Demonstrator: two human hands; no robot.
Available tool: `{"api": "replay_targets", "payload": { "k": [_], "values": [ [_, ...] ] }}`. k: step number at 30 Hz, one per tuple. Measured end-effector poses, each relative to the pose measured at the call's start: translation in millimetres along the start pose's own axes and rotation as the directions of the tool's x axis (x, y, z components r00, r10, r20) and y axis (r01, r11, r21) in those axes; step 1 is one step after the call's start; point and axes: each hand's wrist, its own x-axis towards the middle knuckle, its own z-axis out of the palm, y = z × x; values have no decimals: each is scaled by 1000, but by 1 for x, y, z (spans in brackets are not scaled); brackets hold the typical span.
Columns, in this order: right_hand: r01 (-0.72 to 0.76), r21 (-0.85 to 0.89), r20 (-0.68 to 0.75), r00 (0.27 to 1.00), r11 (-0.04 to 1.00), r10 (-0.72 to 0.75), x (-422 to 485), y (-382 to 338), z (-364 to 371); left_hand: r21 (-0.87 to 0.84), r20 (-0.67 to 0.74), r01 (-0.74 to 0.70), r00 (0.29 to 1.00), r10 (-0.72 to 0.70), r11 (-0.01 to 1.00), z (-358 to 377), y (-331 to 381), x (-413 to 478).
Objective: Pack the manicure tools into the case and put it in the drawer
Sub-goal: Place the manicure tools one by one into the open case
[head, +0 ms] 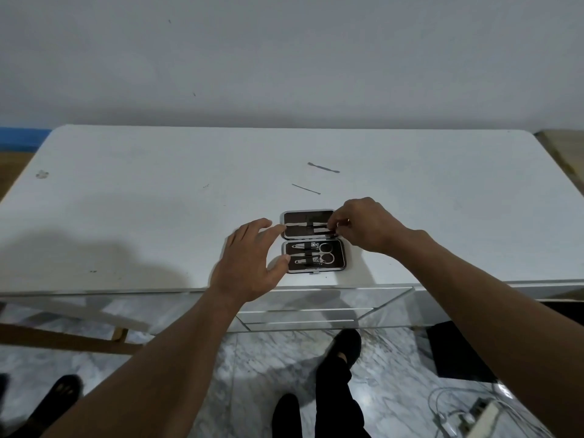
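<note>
Near the front edge of the white table (pixel 126 216) a manicure case (pixel 313 241) lies opened flat, its long axis running left to right and its hinge line between a near half and a far half. The near half holds two small scissors (pixel 319 252) and other metal tools strapped in, their handles toward the right. The left hand (pixel 249 263) is spread open and holds nothing; its thumb tip rests at the left edge of the near half and a fingertip touches the left edge of the far half. The right hand (pixel 363 226) has its fingers pinched on a slim metal tool (pixel 316 227) lying lengthwise in the far half. Farther back, two thin tools lie loose on the table: a slender probe (pixel 306 189), then a cuticle pusher (pixel 324 167), both slanted.
</note>
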Motion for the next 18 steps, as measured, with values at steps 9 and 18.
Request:
{"api": "replay_targets", "payload": {
  "k": [9,18],
  "values": [
    [-2,-4,-38,999,1000,2,3,0,2,3,2,3,1000,-3,1000,-1,1,0],
    [-1,-17,-11,1000,1000,1,8,3,2,3,0,1,1000,-1,1000,-1,0,0]
  ]
}}
